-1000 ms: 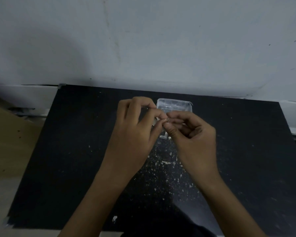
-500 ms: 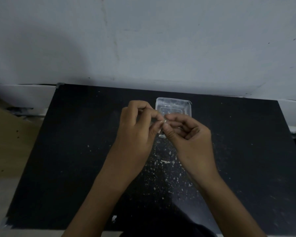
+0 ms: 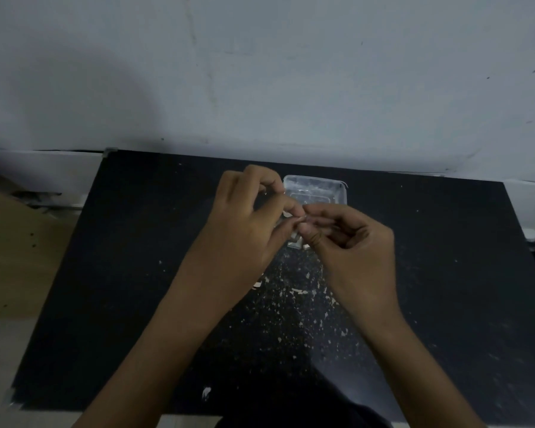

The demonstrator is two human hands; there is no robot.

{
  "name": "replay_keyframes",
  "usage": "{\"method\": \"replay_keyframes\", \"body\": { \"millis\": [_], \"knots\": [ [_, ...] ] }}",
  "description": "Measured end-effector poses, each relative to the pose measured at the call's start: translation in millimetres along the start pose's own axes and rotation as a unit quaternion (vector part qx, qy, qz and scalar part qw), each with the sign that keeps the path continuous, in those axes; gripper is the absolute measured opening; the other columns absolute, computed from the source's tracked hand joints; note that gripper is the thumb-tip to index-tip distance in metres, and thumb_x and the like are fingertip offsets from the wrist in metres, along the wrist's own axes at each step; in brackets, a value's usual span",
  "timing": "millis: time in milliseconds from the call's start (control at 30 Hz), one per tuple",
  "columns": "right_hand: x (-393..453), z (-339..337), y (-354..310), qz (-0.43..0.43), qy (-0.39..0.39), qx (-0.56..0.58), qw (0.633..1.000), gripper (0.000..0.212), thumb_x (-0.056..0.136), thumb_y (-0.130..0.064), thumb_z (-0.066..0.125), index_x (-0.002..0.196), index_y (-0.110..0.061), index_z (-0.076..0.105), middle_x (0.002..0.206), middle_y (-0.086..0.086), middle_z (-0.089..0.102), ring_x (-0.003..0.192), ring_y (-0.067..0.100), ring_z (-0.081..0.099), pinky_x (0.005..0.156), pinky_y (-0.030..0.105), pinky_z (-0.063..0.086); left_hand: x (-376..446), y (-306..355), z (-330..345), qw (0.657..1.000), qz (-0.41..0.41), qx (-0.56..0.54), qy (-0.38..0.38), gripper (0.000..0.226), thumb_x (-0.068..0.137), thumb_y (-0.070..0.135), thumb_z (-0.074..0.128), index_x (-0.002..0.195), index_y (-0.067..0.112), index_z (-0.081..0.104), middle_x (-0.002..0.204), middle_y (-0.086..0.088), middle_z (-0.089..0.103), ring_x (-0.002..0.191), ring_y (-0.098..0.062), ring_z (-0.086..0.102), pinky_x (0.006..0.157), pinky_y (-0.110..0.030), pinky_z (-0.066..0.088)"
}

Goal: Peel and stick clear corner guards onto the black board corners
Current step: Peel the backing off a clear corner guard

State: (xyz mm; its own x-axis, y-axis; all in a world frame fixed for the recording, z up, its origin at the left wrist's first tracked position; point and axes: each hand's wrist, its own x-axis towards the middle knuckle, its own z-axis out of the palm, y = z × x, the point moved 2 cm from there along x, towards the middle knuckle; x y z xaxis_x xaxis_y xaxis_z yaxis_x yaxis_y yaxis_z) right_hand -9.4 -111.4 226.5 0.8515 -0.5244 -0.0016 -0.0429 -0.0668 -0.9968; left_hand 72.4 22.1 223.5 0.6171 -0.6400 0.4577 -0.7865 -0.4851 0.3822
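Observation:
A black board (image 3: 130, 273) lies flat against the wall. Above its middle my left hand (image 3: 244, 230) and my right hand (image 3: 352, 245) meet fingertip to fingertip. Both pinch a small clear corner guard (image 3: 300, 218), which is mostly hidden between the fingers. Just behind the hands sits a clear plastic box (image 3: 315, 189) with more pieces, partly covered. A clear guard (image 3: 110, 150) shows on the board's far left corner, and another (image 3: 11, 396) on the near left corner.
Pale scraps of peeled backing (image 3: 294, 298) are scattered over the board's middle, with one larger scrap (image 3: 206, 393) near the front edge. A grey wall (image 3: 260, 72) rises right behind the board. A wooden floor (image 3: 10, 257) lies to the left.
Both hands stay together over the board, shifting slightly while the fingertips work at the small piece. Nothing else has moved.

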Motion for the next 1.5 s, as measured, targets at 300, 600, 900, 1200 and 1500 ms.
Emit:
{"method": "replay_keyframes", "body": {
  "millis": [300,600,900,1200,1500],
  "knots": [
    [2.7,-5.7,2.2,-0.009,-0.004,-0.020,1.000,0.021,0.077,0.004,0.076,0.096,-0.005,0.075,0.084,-0.001,0.077,0.080,0.008,0.073,0.074,0.016,0.056,-3.6,14.0,13.8,0.998,0.007,0.058,-0.022,0.027,0.099,0.023,0.050,0.102,0.001,0.065,0.111,-0.019,0.058,0.098,-0.031,0.054,0.079,-0.040,0.052],
    [0.8,-5.4,10.6,0.060,-0.022,0.030,0.997,0.020,0.079,0.000,0.074,0.096,-0.010,0.074,0.090,0.003,0.077,0.084,0.015,0.074,0.078,0.020,0.057,-10.1,10.5,19.5,0.998,-0.034,-0.019,-0.049,0.026,0.102,0.026,0.044,0.104,0.006,0.060,0.117,-0.012,0.052,0.102,-0.022,0.049,0.085,-0.022,0.038],
    [0.2,-2.9,17.2,0.106,-0.032,0.074,0.991,0.020,0.080,-0.001,0.072,0.099,-0.009,0.074,0.092,0.007,0.077,0.087,0.017,0.073,0.080,0.023,0.057,-12.1,1.5,17.3,0.988,-0.075,-0.115,-0.076,0.029,0.103,0.032,0.043,0.105,0.009,0.061,0.116,-0.001,0.045,0.102,-0.013,0.044,0.089,-0.007,0.034],
    [1.3,-2.0,22.7,0.127,-0.041,0.100,0.986,0.020,0.082,-0.001,0.071,0.101,-0.007,0.073,0.089,0.009,0.076,0.081,0.013,0.071,0.077,0.021,0.056,-10.9,-5.8,14.5,0.979,-0.085,-0.162,-0.092,0.018,0.096,0.027,0.054,0.102,0.014,0.065,0.117,-0.004,0.047,0.106,-0.025,0.053,0.087,-0.041,0.054],
    [2.9,-3.9,26.1,0.124,-0.044,0.106,0.985,0.020,0.083,-0.004,0.070,0.103,-0.006,0.072,0.083,0.004,0.077,0.077,0.011,0.072,0.075,0.019,0.055,-7.3,-12.0,5.9,0.974,-0.102,-0.191,-0.070,0.026,0.087,0.032,0.071,0.112,0.024,0.069,0.120,0.002,0.048,0.113,-0.019,0.053,0.092,-0.041,0.053]
  ]
}}
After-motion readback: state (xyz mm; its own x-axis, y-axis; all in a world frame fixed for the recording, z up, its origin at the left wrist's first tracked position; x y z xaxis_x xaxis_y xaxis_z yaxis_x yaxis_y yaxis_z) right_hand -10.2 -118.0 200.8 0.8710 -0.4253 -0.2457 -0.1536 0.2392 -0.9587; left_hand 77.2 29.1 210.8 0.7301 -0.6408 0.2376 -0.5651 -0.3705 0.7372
